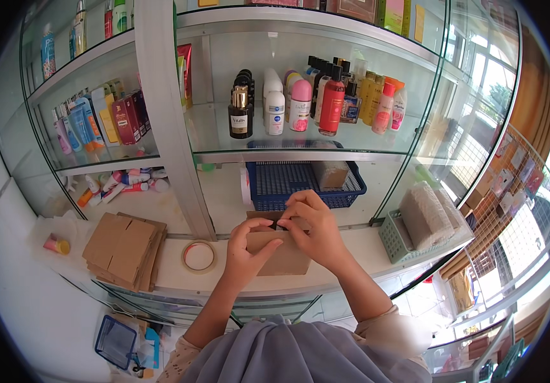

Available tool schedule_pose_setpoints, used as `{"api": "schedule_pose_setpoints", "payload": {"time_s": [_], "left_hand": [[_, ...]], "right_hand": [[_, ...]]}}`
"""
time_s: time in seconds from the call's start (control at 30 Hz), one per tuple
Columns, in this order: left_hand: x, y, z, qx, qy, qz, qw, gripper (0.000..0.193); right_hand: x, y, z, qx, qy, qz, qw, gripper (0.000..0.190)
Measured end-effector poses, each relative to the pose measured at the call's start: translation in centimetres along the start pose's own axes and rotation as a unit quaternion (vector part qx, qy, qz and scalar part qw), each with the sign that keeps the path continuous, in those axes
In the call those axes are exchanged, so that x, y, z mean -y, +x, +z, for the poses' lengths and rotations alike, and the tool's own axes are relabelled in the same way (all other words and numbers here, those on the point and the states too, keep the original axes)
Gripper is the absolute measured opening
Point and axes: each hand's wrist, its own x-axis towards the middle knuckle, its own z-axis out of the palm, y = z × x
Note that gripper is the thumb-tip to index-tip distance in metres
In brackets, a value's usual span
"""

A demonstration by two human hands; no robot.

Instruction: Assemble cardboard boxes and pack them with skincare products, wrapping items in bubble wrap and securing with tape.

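A small brown cardboard box [282, 265] stands on the white counter before me, its top open. My left hand [251, 246] grips the box's near upper edge, thumb outside and fingers over the opening. From the right, my right hand [314, 230] reaches over the top, thumb and fingertips pinched together at the opening. A small dark item [279, 226] shows between the fingertips of both hands; most of it is hidden, and its kind is unclear. A roll of tape [212, 258] lies flat left of the box, beside a stack of flattened cardboard boxes [121, 249].
Behind the box sits a blue plastic basket [279, 178] holding a wrapped block [331, 174]. A pale green basket [394, 242] with wrapped bundles [425, 215] stands right. Glass shelves [275, 142] above carry bottles. Loose tubes [126, 182] lie at left.
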Motion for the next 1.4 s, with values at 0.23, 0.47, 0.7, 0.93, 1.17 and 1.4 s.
{"api": "schedule_pose_setpoints", "payload": {"time_s": [0.23, 0.47, 0.7, 0.93, 1.17, 1.4], "left_hand": [[-0.3, 0.1, -0.2, -0.066, 0.160, 0.091, 0.981, 0.052], [-1.7, 0.4, -0.7, -0.032, 0.381, 0.174, 0.908, 0.053], [-1.3, 0.4, -0.9, 0.030, 0.421, 0.157, 0.893, 0.053], [-0.9, 0.2, -1.1, 0.034, 0.411, 0.160, 0.897, 0.045], [-0.7, 0.2, -1.0, 0.028, 0.395, 0.161, 0.904, 0.037], [-0.3, 0.2, -0.7, 0.017, 0.372, 0.159, 0.914, 0.031]], "right_hand": [[0.5, 0.6, -0.9, 0.051, -0.088, -0.017, 0.995, 0.013], [-1.1, 0.3, 0.3, 0.047, 0.063, 0.039, 0.996, 0.011], [-2.4, 0.4, 0.5, 0.054, 0.045, 0.068, 0.995, 0.012], [-2.6, 0.4, 0.8, 0.062, 0.051, 0.102, 0.992, 0.010], [-3.4, 0.2, 0.8, 0.078, 0.022, 0.082, 0.993, 0.012], [-3.5, 0.2, 0.6, 0.092, -0.029, 0.073, 0.993, 0.014]]}}
